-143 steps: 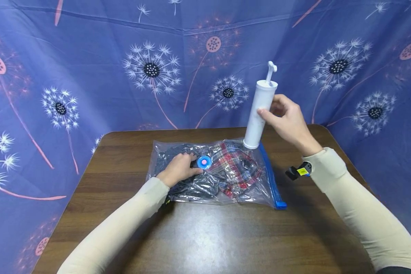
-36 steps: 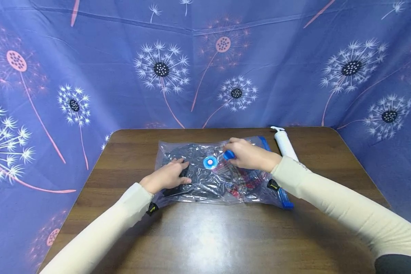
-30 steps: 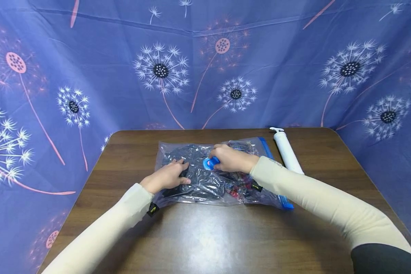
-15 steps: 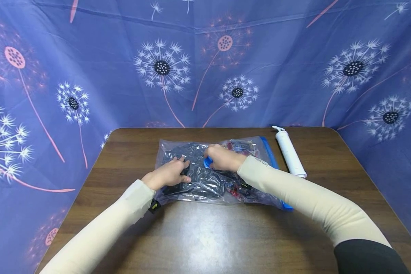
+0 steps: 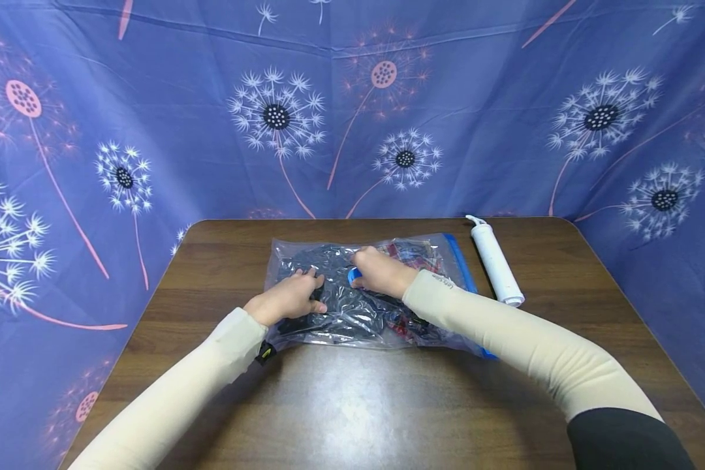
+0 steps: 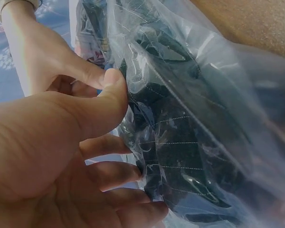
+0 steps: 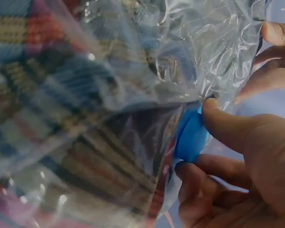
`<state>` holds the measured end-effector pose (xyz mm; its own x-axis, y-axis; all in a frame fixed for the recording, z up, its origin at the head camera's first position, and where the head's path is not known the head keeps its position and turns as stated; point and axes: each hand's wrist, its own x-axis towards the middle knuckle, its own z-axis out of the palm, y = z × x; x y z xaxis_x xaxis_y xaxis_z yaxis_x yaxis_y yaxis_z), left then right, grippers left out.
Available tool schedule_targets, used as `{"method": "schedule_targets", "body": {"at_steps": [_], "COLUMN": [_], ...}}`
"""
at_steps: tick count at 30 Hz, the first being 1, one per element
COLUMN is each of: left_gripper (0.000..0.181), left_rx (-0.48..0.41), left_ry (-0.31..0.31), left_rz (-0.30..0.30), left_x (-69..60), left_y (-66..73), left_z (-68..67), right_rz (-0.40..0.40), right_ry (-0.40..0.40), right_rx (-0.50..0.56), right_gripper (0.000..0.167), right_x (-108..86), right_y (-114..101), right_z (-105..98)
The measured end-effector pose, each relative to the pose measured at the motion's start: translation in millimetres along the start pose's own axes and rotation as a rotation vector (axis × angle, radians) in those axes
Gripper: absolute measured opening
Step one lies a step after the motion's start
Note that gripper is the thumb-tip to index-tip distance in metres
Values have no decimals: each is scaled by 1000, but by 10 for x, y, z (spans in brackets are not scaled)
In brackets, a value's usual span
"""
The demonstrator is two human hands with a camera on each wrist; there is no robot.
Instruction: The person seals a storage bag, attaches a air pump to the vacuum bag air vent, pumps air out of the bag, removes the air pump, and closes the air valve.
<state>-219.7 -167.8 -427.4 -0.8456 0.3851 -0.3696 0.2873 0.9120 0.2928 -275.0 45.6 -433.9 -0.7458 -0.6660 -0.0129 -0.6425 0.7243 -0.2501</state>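
A clear vacuum storage bag (image 5: pixel 341 329) lies flat on the table, holding dark pinstriped clothing (image 6: pixel 178 142) at its left and plaid clothing (image 7: pixel 128 156) at its right. My left hand (image 5: pixel 290 297) rests on the bag's left part with its fingers spread. Over the bag's middle, my right hand (image 5: pixel 382 271) pinches a round blue valve cap (image 7: pixel 192 135) between thumb and fingers. The cap sits at the valve, which the hand mostly covers in the head view. Along the bag's right edge runs a blue zip strip (image 5: pixel 461 261), partly behind the right sleeve.
A white hand pump (image 5: pixel 497 264) lies on the table right of the bag, its handle toward the back edge. The brown wooden table (image 5: pixel 258 411) reaches back to a blue dandelion-print curtain (image 5: pixel 341 130).
The pump, held upright earlier, has been laid down at the right. My right hand has brought the blue cap leftward onto the valve and stays there. The left hand has shifted slightly left on the bag.
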Motion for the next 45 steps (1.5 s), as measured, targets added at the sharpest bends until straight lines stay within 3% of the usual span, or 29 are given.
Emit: {"method": "schedule_targets", "body": {"at_steps": [6,10,13,16,20,25,32,37,41,45], "left_gripper": [76,77,77,77,77,77,76,76,76,77], "left_rx": [4,3,0,-7,-1,8,31,34,29,28], "left_ry": [9,14,11,5,11,17,39,36,26,17], "left_rz": [5,3,2,5,16,28,37,30,20,14], "left_x": [-13,-30,-29,-23,-21,-19,-29,-28,-29,-33], "left_y": [1,3,5,6,1,-1,-1,4,8,4], "left_z": [-15,-28,-29,-25,-26,-24,-37,-41,-40,-40], "right_rz": [152,196,161,56,-38,-48,-84,-44,-23,-6], "right_ry": [-99,-151,-144,-120,-134,-154,-31,37,-4,-118], "right_rx": [39,34,17,1,-15,-65,-132,-173,-189,-178], "right_gripper": [35,37,28,16,38,42,22,14,20,34], "right_x": [-41,-80,-94,-86,-58,-48,6,12,9,5], "right_y": [-18,-63,-100,-127,-137,-144,-86,-74,-115,-183], "right_z": [-103,-184,-204,-184,-113,-44,20,51,14,-96]}}
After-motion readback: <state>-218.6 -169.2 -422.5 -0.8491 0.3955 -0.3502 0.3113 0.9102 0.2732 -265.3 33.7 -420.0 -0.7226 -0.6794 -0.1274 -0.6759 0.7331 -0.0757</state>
